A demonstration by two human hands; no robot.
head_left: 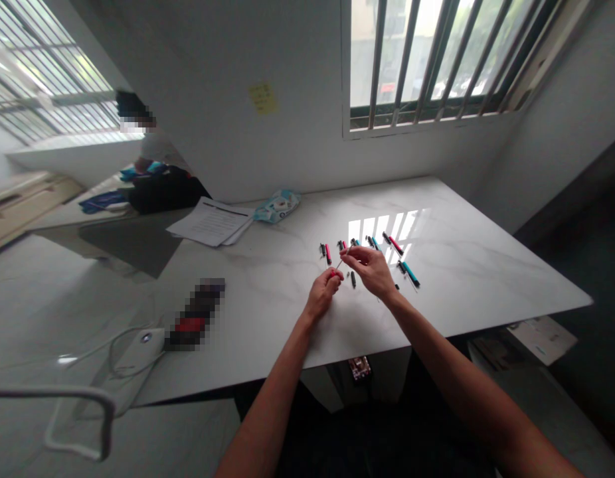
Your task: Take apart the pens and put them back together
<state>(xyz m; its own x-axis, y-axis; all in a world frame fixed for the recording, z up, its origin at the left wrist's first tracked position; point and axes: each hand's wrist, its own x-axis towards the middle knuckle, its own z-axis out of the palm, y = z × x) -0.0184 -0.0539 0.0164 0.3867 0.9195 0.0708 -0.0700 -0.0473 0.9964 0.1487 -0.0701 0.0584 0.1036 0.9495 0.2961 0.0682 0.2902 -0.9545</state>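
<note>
Holding a thin rod [339, 263] slantwise between both hands, just above the white marbled table [467, 279]. Left hand [323, 292]: fingers closed around a red pen part [333, 273], a little of which shows at the fingertips beside the rod's lower end; whether rod and part are joined, cannot tell. Right hand [372, 269]: thumb and fingers pinching the rod's upper end, palm turned down, wrist over the table.

Pen pieces lie beyond and beside the hands in small groups. Farthest left, a red pen barrel [328, 253] next to a short black piece [323, 250]. Other red and teal parts stand behind the right hand, partly covered by it. Right of these, a red-and-black pen group [394, 244] lies aslant; nearer the viewer, a teal barrel [411, 273] with black parts alongside. A loose black piece [352, 279] lies between the two hands.

Surroundings: printed sheets [212, 222] on the table, touching or nearly touching a blue-and-white soft packet [277, 206]; yellow note [263, 97] on the wall; barred window [427, 60] above the table. Far left, another person [161, 149] beyond the partition.
</note>
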